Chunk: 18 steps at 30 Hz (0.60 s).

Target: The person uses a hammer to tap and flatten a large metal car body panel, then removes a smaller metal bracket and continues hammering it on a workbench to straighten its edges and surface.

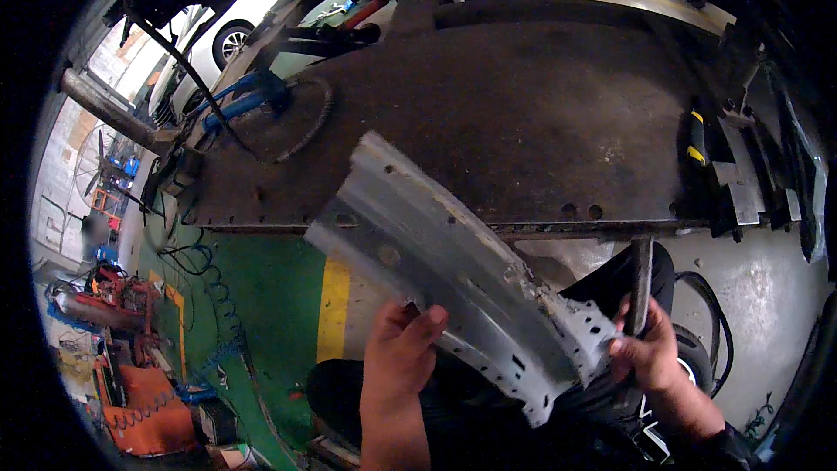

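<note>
A long grey sheet-metal car body panel (pixel 453 266), with a folded channel shape and several holes, is held aslant over the bench's near edge. Its far left end lies above the dark metal bench (pixel 514 122). My left hand (pixel 403 344) is closed on the panel's near edge, thumb on top. At the perforated right end, my right hand (pixel 647 351) pinches the corner between thumb and fingers. A metal bar (pixel 642 275) stands upright right by that hand; whether the fingers touch it I cannot tell.
A yellow-and-black handled tool (pixel 697 137) and dark metal brackets (pixel 741 174) sit at the bench's right. A blue tool (pixel 248 100) with a hose lies at its far left. Coiled hoses, an orange machine (pixel 148 410) and a white car (pixel 253 13) are on the left.
</note>
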Available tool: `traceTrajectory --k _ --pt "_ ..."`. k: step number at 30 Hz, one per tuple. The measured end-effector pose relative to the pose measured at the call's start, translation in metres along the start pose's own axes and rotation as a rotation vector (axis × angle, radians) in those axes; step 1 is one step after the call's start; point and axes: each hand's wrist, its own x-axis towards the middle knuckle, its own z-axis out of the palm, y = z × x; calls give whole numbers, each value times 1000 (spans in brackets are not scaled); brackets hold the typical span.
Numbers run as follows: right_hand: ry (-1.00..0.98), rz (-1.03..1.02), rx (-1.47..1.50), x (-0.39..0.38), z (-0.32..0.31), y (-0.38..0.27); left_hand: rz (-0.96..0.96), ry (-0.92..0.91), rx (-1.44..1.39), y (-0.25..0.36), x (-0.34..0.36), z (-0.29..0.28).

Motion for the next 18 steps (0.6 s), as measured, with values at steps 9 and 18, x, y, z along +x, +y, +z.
traceTrajectory --k 9,18 --pt "234 -234 -290 47 12 -70 149 -165 -360 -20 12 -2" --pt "248 -164 -421 66 16 -71 194 -286 -615 -33 10 -7"
